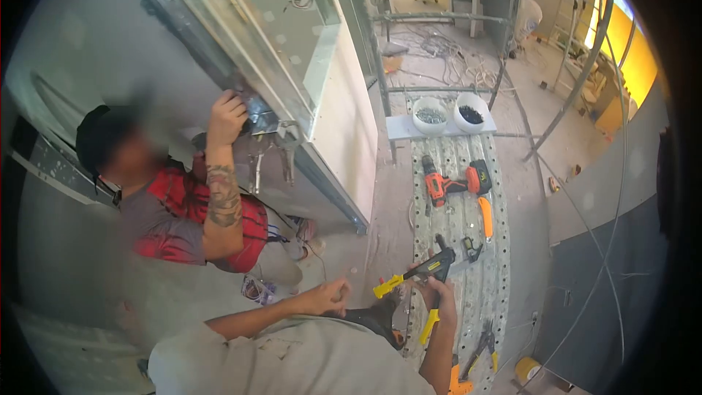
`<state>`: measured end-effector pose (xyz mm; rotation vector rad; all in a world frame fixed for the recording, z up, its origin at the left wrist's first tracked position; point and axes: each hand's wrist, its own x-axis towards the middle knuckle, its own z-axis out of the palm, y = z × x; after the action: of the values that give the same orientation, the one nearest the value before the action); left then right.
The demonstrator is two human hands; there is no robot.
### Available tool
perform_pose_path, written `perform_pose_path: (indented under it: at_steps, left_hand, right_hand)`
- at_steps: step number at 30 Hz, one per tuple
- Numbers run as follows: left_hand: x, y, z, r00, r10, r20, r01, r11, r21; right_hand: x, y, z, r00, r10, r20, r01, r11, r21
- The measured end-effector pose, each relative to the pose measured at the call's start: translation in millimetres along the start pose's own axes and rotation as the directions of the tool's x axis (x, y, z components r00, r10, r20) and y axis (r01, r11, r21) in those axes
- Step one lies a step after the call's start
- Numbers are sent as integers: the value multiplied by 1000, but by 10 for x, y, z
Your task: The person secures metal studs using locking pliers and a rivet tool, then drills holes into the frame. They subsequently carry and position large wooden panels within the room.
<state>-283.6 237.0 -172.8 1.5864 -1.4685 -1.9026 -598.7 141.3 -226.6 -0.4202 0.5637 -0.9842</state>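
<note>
Gripping yellow-handled tool (pixel 420 274) in right hand (pixel 441 301); left hand (pixel 330 297) nearby, apart.

Interior building site under fit-out, seen from your stand on a scaffold. The perforated steel deck (pixel 459 164) below you carries an orange cordless drill (pixel 441 187). Two white tubs (pixel 430 115) of small dark hardware stand at its far end. Scaffold tubes (pixel 439 16) cross the bare floor beyond, where loose cables (pixel 447 51) lie in tangles. To your left, a plasterboard panel (pixel 342 128) meets bare metal framing (pixel 257 108), which a co-worker's hand (pixel 227 118) grips. Your right hand (pixel 441 300) grasps a black-and-yellow hand tool (pixel 430 269).
</note>
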Motion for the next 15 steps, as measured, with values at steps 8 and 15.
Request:
perform_pose_path:
  at_steps: [8,15]
  left_hand:
    - [-937,-1018,-13,980,193,-49,-196,979,-58]
    - [-1116,-1149,-360,931,216,-295,-290,927,-236]
  right_hand:
    - [-321,405,828,997,29,71,-20,993,-120]
    - [-606,811,1517,974,93,206,-35,963,-268]
